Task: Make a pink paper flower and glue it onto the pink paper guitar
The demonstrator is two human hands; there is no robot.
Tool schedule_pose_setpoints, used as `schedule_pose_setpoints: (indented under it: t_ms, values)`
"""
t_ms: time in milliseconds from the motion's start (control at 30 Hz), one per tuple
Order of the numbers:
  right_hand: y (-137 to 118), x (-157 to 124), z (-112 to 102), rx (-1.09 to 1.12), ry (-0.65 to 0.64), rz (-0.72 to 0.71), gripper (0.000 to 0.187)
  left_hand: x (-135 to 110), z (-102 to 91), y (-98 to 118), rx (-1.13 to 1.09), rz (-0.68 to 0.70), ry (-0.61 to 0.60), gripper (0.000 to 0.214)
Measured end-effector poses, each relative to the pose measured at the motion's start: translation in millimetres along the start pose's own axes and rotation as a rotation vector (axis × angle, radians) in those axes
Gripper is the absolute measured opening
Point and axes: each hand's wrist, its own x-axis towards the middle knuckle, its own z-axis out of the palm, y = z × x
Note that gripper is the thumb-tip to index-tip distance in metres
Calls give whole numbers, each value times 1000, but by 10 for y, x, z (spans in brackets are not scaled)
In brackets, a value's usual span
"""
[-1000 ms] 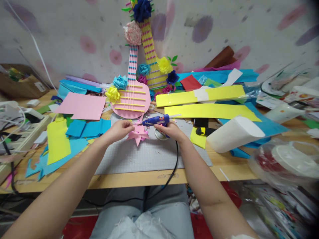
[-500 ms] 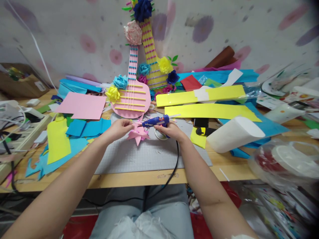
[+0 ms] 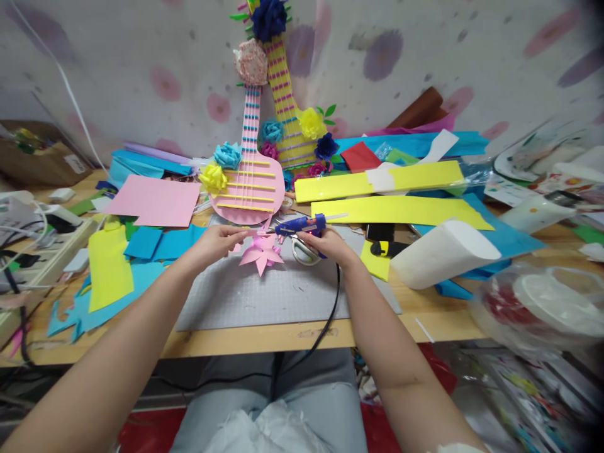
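A blue hot glue gun (image 3: 299, 224) is gripped in my right hand (image 3: 329, 244), its nozzle pointing left and a clear glue stick poking out behind. My left hand (image 3: 221, 242) is closed in a pinch just left of the nozzle, on a small pink piece (image 3: 236, 248) that mostly hides under the fingers. Below and between the hands, a pink pointed-petal flower (image 3: 262, 257) lies on the grey cutting mat (image 3: 264, 302). Scissors (image 3: 304, 253) rest beneath the glue gun, partly covered by my right hand.
A pink guitar shape (image 3: 250, 189) and a yellow one (image 3: 290, 107), both with flowers, lean against the wall. Yellow strips (image 3: 401, 211), a white roll (image 3: 446, 255) and a yellow-black cutter (image 3: 384, 249) lie right. Pink (image 3: 158, 200) and blue sheets and a power strip (image 3: 51, 264) stand left.
My left hand has drawn slightly left, away from the flower. The glue gun in my right hand has shifted a little right and up, uncovering more of the scissors.
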Motion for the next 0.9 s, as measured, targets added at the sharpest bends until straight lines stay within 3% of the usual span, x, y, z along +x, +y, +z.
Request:
schedule_pose_setpoints:
  t_ms: [167,333,500,600,900]
  values:
    - [26,22,-43,70,125,-33,42,-18,61,-73,-122,-32,96,40]
    - [59,47,-52,101,158,-64,43,-12,70,-94,-234,-1,81,35]
    - [54,47,-46,82,168,-64,44,19,146,-83,-196,-71,109,42]
    - [24,30,-44,61,173,-58,44,53,216,-80,-161,-139,124,36]
    - [-10,17,-29,61,178,-43,43,132,292,-105,-126,-184,197,34]
